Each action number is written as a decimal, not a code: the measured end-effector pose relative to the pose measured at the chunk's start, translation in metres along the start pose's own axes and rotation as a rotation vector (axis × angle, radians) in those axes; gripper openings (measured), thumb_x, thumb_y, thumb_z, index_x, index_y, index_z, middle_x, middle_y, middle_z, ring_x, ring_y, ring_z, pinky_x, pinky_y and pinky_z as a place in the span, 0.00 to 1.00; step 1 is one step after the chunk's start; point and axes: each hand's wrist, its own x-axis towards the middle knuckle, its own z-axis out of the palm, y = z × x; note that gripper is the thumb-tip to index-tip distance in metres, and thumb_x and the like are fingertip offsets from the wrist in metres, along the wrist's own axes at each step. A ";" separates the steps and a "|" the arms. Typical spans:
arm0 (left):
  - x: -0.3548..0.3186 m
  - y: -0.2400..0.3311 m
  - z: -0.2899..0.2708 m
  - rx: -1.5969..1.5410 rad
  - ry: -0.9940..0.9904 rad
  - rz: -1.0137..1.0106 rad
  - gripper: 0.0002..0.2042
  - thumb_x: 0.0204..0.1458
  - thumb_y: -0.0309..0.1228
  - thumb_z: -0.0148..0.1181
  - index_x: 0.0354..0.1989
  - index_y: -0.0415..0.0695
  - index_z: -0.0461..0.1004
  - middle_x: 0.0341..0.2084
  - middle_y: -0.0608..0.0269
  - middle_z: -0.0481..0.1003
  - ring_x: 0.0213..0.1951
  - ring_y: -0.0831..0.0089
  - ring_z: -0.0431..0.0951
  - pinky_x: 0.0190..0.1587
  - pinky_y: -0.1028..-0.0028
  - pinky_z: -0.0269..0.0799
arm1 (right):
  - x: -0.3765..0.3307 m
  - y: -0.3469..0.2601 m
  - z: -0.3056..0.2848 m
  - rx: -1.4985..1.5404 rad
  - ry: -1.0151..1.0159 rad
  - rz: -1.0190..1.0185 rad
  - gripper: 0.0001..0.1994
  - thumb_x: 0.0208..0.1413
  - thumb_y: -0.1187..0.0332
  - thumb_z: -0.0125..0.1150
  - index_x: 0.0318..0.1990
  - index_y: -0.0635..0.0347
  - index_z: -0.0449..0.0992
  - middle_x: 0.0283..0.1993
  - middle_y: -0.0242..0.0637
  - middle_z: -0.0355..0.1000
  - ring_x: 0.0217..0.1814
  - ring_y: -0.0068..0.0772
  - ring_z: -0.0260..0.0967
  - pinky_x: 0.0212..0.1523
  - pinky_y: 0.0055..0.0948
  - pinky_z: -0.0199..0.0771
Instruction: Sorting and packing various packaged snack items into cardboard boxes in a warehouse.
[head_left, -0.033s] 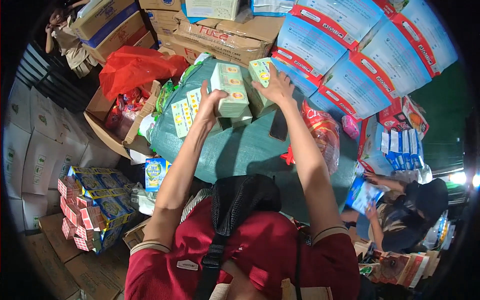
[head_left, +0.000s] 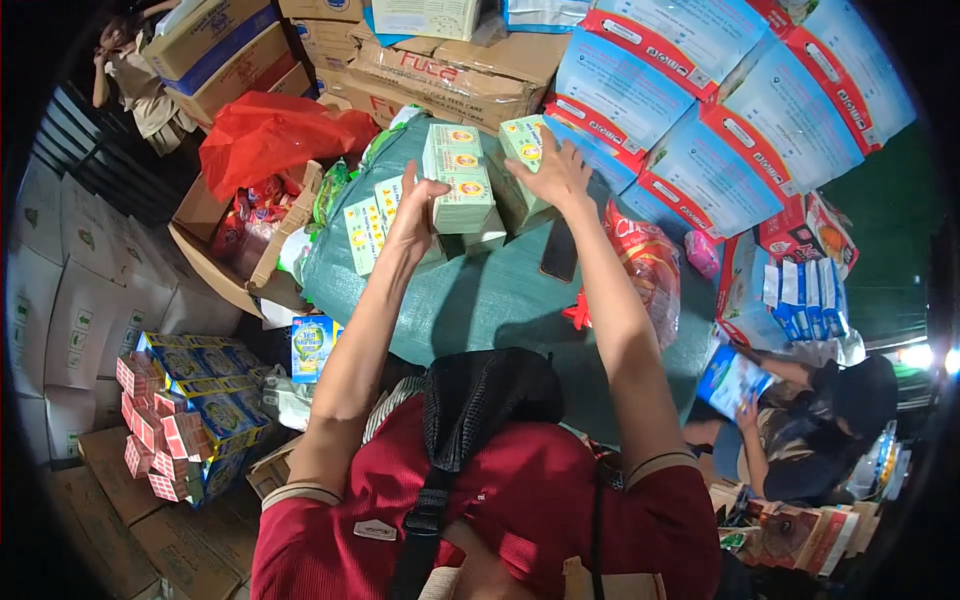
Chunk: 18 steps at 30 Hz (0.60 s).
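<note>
Several small pale green boxes with yellow labels stand in blocks on the green table covering (head_left: pixel 400 310). My left hand (head_left: pixel 415 215) is at the left side of the middle block (head_left: pixel 462 185). Its thumb touches the block's near left corner, and its fingers stretch up along the side. Over the right block (head_left: pixel 522 145) lies my right hand (head_left: pixel 557 178), fingers spread and touching the top. Flatter boxes (head_left: pixel 365 235) of the same kind lie left of my left hand. The undersides of both blocks are partly hidden.
A dark phone (head_left: pixel 558 252) and a red-printed clear bag (head_left: pixel 645 275) lie right of the boxes. Blue and red cartons (head_left: pixel 625 95) are stacked at the back right. An open carton (head_left: pixel 265 265) stands left. A co-worker (head_left: pixel 810 420) holds a blue pack (head_left: pixel 733 382).
</note>
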 end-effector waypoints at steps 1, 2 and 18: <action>-0.001 0.002 -0.001 -0.011 -0.003 -0.012 0.47 0.35 0.26 0.55 0.64 0.49 0.30 0.51 0.52 0.62 0.49 0.61 0.68 0.51 0.65 0.64 | -0.002 -0.003 -0.003 0.002 0.000 0.000 0.39 0.42 0.43 0.56 0.61 0.49 0.52 0.56 0.52 0.54 0.58 0.52 0.54 0.52 0.50 0.56; -0.005 0.005 -0.003 -0.026 0.002 -0.016 0.47 0.36 0.26 0.55 0.64 0.51 0.31 0.50 0.54 0.63 0.49 0.63 0.68 0.51 0.65 0.64 | -0.004 -0.009 -0.008 0.071 0.174 -0.098 0.37 0.44 0.43 0.55 0.59 0.53 0.56 0.54 0.53 0.57 0.56 0.50 0.56 0.51 0.46 0.58; 0.009 -0.025 0.012 -0.166 -0.239 0.007 0.29 0.47 0.37 0.46 0.59 0.42 0.48 0.52 0.53 0.62 0.53 0.61 0.64 0.57 0.63 0.56 | -0.078 -0.025 -0.001 1.693 -0.495 0.298 0.24 0.54 0.57 0.51 0.57 0.55 0.57 0.53 0.41 0.62 0.50 0.36 0.65 0.47 0.45 0.66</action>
